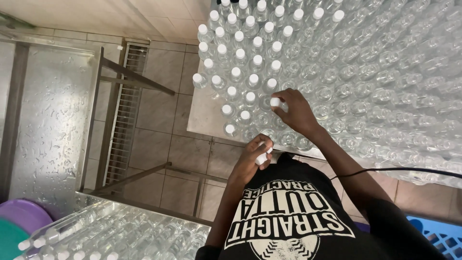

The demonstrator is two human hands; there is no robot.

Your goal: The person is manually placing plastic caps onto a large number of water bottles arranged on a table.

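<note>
Right hand (297,113) pinches round white cap (275,102) atop clear plastic bottle (266,103) near counter (202,115) edge. Left hand (252,159) cups spare white caps (262,156) below, by smooth steel rim. Uncapped bottles (385,72) crowd right.

Floor's all beige-grey square tiles (159,108), with a long metal drain grate (126,113) running along it under a stainless steel table (53,115) that's covered in water drops. There's a purple basin (24,214) with a green one (8,238) tucked in the bottom left corner, a blue plastic crate (440,236) at bottom right.
</note>
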